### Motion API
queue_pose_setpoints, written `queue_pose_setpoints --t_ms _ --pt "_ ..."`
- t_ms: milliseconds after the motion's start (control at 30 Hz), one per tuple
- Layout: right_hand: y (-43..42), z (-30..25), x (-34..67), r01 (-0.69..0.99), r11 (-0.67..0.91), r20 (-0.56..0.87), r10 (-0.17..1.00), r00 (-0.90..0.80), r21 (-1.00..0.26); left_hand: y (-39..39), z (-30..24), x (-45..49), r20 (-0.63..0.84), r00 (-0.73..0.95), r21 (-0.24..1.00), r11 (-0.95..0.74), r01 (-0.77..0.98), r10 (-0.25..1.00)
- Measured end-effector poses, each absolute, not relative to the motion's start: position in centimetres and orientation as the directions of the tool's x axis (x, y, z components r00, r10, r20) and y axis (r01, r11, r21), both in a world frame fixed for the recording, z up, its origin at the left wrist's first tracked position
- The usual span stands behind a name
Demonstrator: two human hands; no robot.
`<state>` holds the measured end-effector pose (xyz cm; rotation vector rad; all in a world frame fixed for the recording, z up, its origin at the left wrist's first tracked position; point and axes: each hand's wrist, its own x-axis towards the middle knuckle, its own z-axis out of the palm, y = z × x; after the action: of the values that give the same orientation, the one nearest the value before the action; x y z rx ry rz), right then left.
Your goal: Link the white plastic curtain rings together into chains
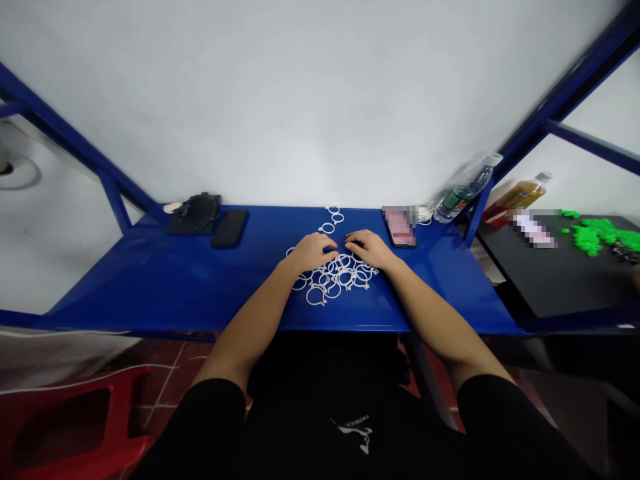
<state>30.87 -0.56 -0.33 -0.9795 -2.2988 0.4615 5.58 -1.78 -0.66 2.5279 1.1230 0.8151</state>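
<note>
A loose pile of thin white curtain rings (316, 295), each with a small lug, lies near the front of the blue table (165, 287). At the pile's left upper edge rests my left hand (313, 251), its fingers bent and the thumb apart. Opposite it, over the right upper edge, my right hand (369, 249) has its fingers curved and spread. A narrow gap separates the fingertips, and nothing shows held in either hand. The hands cover some of the rings. Several more rings (327, 228) lie in a line behind the hands, toward the wall.
A black phone (230, 229) and a dark crumpled item (199, 213) lie back left. Another phone (400, 228), a white cable (425, 215) and a clear bottle (467, 190) are back right. Blue posts flank the table. Green pieces (595, 235) lie on a black table further right.
</note>
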Motion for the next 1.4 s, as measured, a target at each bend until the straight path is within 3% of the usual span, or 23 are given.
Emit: queue_pose_setpoints --t_ms 333,500,633,767,1133,1267,1400 --pt "-0.9 1.4 33.3 0.639 0.665 0.275 0.745 -0.608 -0.387 -1.3 -0.8 4.6 0.407 0.515 0.444 -0.656 0.611 0.754" --pt "-0.8 1.2 33.3 0.777 0.516 0.156 0.855 -0.495 -0.361 -1.8 -0.7 5.6 0.397 0.55 0.434 -0.678 0.593 0.735" --pt "-1.0 0.8 32.4 0.785 0.395 0.223 0.919 -0.326 -0.478 -2.2 0.0 6.1 0.468 0.549 0.419 -0.721 0.552 0.692" --pt "-1.6 0.5 30.8 0.677 0.319 0.276 0.945 -0.175 -0.663 -2.9 0.5 6.8 0.504 0.544 0.42 -0.741 0.525 0.671" --pt "-3.4 1.0 29.0 0.619 0.4 0.335 0.915 -0.226 -0.675 -3.0 0.7 7.3 0.567 0.418 0.428 -0.688 0.587 0.71" --pt "-3.6 1.0 29.4 0.573 0.569 0.476 0.818 -0.323 -0.59 -2.7 0.5 7.1 0.593 0.363 0.442 -0.668 0.599 0.718" --pt "-3.7 0.9 29.3 0.548 0.67 0.51 0.74 -0.439 -0.501 -2.6 0.1 7.0 0.645 0.354 0.416 -0.7 0.581 0.677"
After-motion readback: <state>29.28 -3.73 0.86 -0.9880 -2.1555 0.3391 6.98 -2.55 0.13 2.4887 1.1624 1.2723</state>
